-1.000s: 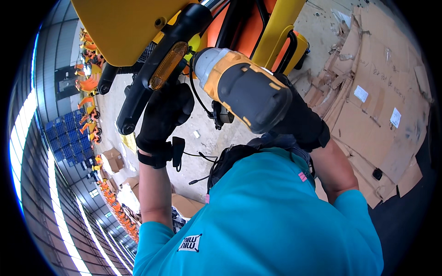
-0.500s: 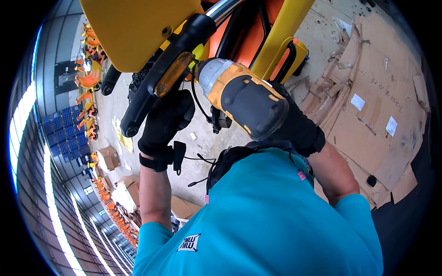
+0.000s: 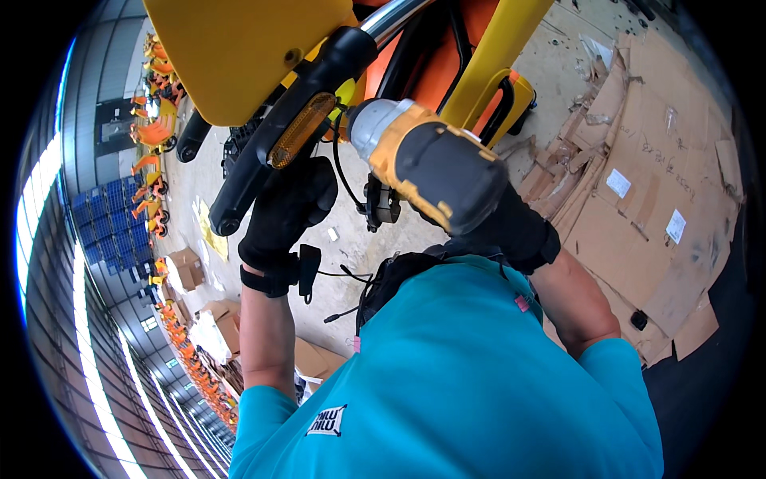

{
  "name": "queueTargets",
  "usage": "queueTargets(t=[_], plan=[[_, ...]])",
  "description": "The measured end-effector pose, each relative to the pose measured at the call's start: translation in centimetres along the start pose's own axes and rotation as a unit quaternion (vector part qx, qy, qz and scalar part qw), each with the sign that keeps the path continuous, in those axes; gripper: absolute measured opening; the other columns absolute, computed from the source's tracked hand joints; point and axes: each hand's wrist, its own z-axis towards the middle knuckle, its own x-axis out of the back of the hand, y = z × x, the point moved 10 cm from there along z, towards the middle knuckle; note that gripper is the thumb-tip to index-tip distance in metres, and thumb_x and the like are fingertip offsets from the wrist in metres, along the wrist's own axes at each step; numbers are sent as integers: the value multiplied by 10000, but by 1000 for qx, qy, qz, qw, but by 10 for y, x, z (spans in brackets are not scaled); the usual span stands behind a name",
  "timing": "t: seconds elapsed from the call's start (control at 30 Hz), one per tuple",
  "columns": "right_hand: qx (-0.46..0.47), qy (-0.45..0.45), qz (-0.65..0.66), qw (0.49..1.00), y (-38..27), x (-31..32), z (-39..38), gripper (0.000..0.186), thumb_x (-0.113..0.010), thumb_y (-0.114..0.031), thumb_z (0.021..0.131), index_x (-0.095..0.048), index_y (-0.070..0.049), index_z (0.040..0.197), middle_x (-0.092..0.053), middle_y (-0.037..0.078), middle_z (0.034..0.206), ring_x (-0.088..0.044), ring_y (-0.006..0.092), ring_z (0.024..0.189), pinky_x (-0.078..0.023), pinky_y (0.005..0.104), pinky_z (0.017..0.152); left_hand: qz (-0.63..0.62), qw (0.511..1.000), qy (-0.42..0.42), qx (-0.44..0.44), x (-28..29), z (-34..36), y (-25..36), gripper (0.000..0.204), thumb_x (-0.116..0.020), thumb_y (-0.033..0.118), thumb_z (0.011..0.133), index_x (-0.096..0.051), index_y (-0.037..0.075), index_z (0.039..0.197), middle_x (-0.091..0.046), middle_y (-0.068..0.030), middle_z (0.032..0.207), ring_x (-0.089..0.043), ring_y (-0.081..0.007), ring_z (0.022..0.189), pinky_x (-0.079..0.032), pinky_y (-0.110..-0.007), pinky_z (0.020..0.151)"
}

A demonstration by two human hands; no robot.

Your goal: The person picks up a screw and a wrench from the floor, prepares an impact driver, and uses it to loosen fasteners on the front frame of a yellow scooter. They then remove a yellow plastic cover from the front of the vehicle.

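Observation:
My left hand (image 3: 283,211), in a black glove, grips the black frame part (image 3: 279,136) with an amber reflector, under a big yellow panel (image 3: 239,48). My right hand (image 3: 511,227), also gloved in black, holds a yellow and black cordless drill (image 3: 427,164). The drill's grey nose points up and left at the frame near the reflector. A chrome tube (image 3: 391,16) and orange and yellow frame members (image 3: 495,64) rise behind the drill. My teal shirt fills the lower middle of the view.
Flattened cardboard sheets (image 3: 662,191) cover the concrete floor on the right. Cardboard boxes (image 3: 187,267) lie at lower left. Rows of orange and yellow vehicles (image 3: 152,128) and blue crates (image 3: 108,211) stand far left. A black cable (image 3: 343,275) hangs near my chest.
The view has shifted slightly; the drill and both hands stay pressed at the same spot on the frame, with the drill nose a little closer under the yellow panel.

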Motion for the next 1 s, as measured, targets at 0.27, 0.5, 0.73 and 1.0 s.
queueTargets(t=[0.27,0.5,0.73,1.0], plan=[[-155,13,313,937,41,-43,-25,604,-691,-240,880,-401,-86,1387,-464,111,1387,-487,234,1277,-410,388,1084,107,992,4,-59,2,1,7,202,-572,215,958,-532,71,823,-475,3,631,-388,-66,495,-291,-218,461],[-100,41,178,978,24,-23,-20,500,-667,-224,891,-474,-96,1334,-524,102,1319,-531,227,1215,-441,379,1029,37,998,33,-30,2,2,6,197,-570,210,960,-530,72,825,-475,4,632,-389,-65,497,-291,-217,468],[-73,47,78,993,16,-14,-22,473,-673,-244,884,-530,-116,1317,-555,93,1295,-538,233,1207,-432,381,1028,8,997,67,-24,3,1,1,212,-565,199,972,-539,64,810,-471,13,661,-398,-57,528,-291,-214,491],[-149,0,191,970,36,-24,-23,364,-616,-254,911,-567,-133,1250,-585,69,1225,-568,201,1138,-452,348,989,311,921,174,-157,-3,-36,16,226,-576,13,883,-603,-28,1104,-519,-42,830,-535,-135,738,-472,-265,686]])
